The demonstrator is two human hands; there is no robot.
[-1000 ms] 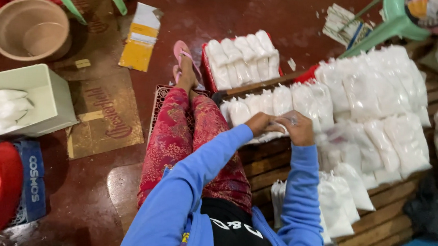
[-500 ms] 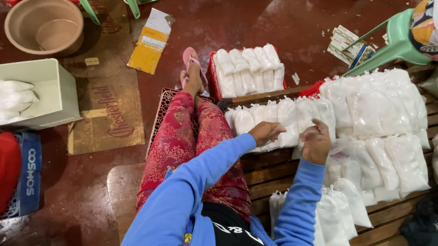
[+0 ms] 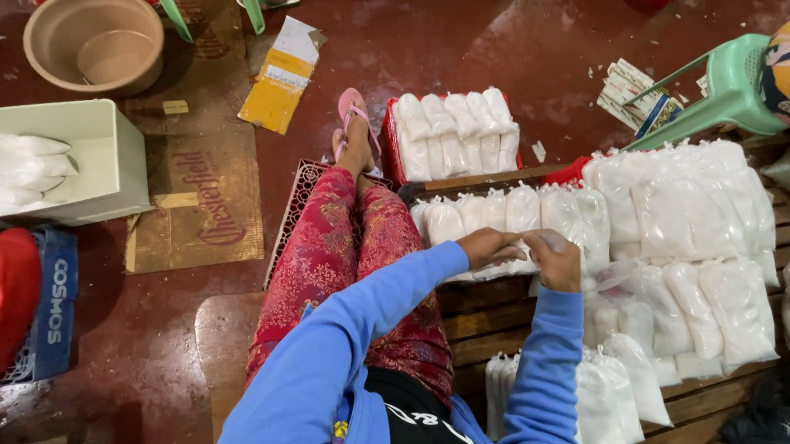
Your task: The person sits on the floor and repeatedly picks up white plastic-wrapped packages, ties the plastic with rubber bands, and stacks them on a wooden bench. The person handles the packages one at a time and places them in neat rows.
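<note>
Small clear bag of white powder (image 3: 520,254), soft, light, likely slippery: left hand (image 3: 490,247) and right hand (image 3: 555,258) both pinched closed on its top, on slatted wooden bench (image 3: 489,315).

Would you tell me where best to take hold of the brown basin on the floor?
Probably by the rim of the brown basin, from above. It sits upright with its mouth open, nothing shows inside it, and its wide lip stands free of the green legs beside it.

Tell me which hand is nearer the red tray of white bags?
Left. The left hand sits just below the red tray; the right hand lies farther right, over the row of bags.
</note>
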